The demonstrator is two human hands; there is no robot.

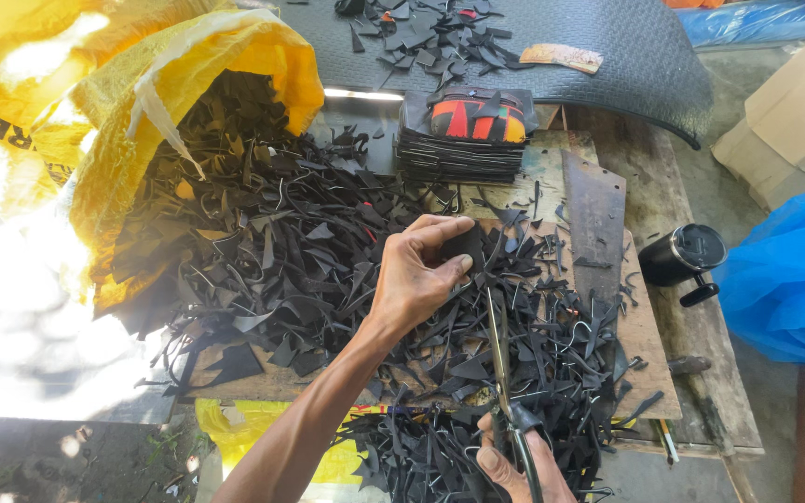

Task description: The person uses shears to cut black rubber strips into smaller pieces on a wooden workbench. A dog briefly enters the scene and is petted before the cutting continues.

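My left hand pinches a small black rubber piece between thumb and fingers, above a heap of black scraps. At the bottom edge, my right hand grips the handles of long scissors. The blades point up toward the held piece, and their tips are just below it. A stack of cut black pieces topped with a red, orange and black piece sits at the back of the wooden board.
A yellow woven sack spills black scraps at the left. A rusty metal blade lies on the board's right side, near a black mug. A black rubber mat, a cardboard box and a blue plastic bag lie around.
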